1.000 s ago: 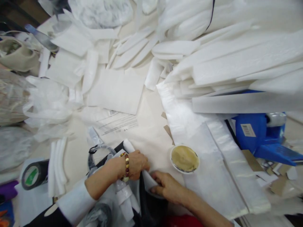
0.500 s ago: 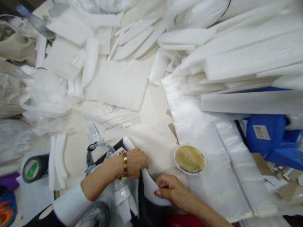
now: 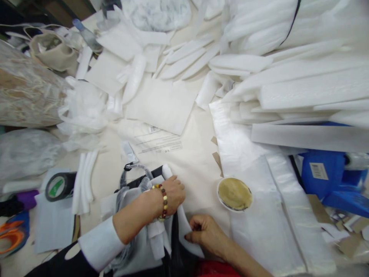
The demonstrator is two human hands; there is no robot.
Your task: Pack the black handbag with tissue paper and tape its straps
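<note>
A black bag (image 3: 182, 247) stands at the bottom centre, its handle (image 3: 123, 177) wrapped in clear plastic. A white foam sheet (image 3: 184, 230) runs along its near right edge, partly tucked inside. My left hand (image 3: 173, 194), with a bead bracelet at the wrist, is closed over the upper end of the foam at the bag's rim; its fingertips are partly hidden. Lower down on the right, my right hand (image 3: 203, 232) pinches the foam's outer edge between thumb and fingers. White wrapping (image 3: 157, 234) hangs on the bag beneath my left forearm.
A bowl of tan paste (image 3: 235, 193) sits to the right, by flat plastic bags (image 3: 259, 215). Foam sheets (image 3: 314, 86) are piled at the back right above a blue bin (image 3: 324, 173). Black tape (image 3: 60, 186), foam rods (image 3: 84, 181) and orange-handled scissors (image 3: 11, 234) lie left.
The camera view has shifted, so the table's things appear farther right. Both hands stay on the foam at the bag's edge, the left slightly higher against the bag's rim.
</note>
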